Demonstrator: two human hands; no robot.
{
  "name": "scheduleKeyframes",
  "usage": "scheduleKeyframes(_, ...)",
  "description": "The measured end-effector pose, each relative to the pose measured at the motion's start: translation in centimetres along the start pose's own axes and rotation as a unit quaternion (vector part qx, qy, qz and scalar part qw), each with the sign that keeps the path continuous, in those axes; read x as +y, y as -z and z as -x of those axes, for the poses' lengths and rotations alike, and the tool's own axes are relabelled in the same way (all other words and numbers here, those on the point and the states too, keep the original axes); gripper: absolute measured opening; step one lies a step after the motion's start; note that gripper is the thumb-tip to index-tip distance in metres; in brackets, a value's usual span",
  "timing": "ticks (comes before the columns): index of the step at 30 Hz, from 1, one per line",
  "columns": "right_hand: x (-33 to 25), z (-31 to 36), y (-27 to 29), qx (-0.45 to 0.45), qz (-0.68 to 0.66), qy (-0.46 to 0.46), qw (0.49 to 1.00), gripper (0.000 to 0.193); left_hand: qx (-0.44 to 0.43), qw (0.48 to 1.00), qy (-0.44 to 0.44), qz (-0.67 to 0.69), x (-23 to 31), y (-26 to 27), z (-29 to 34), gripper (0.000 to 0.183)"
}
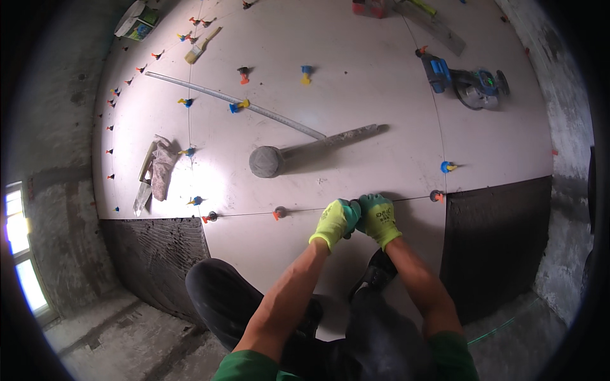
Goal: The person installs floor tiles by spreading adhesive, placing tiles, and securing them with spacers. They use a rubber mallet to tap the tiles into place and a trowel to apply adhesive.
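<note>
Both my hands wear yellow-green work gloves and meet over the seam between large pale floor tiles (343, 159). My left hand (335, 222) is closed, its fingers curled against the other glove. Closed as well, my right hand (379, 219) presses in beside it. A small dark piece shows between them, mostly hidden by the gloves, and I cannot make out what it is. Along the same seam sit red-and-black tile levelling clips, one left of my hands (279, 213) and another to their right (437, 196). Beyond my hands lies a grey-headed mallet (265, 161).
A metal ruler (273, 115), brush (202, 46) and blue-black power tool (462, 81) lie on the tiles. A cloth (164, 168) rests by a trowel (143, 193) at left; a bucket (136, 22) stands far left. Dark mortar beds flank the near tile, left (155, 257) and right (495, 247).
</note>
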State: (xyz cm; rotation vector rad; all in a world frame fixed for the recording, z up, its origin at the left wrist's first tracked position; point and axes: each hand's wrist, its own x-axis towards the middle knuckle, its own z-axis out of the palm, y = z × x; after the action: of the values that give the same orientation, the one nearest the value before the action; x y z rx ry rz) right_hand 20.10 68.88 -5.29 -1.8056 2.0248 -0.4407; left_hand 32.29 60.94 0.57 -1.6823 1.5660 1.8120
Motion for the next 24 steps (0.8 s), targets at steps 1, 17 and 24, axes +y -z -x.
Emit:
scheduleKeyframes(1,0.0,0.0,-0.2,0.017,-0.013,0.0,1.0,0.019,0.004,1.0,-0.004,-0.01,0.0,0.0,-0.1,0.052)
scheduleKeyframes(17,-0.1,0.9,-2.3,0.035,-0.06,-0.048,0.996,0.021,-0.078,0.988,0.052,0.119,-1.0,0.6,-0.7,0.044)
scheduleKeyframes(24,-0.5,1.3,-1.8,0.071,-0.095,-0.062,0.991,0.021,-0.126,0.988,-0.083,0.024,-2.4,1.4,-2.4,0.045)
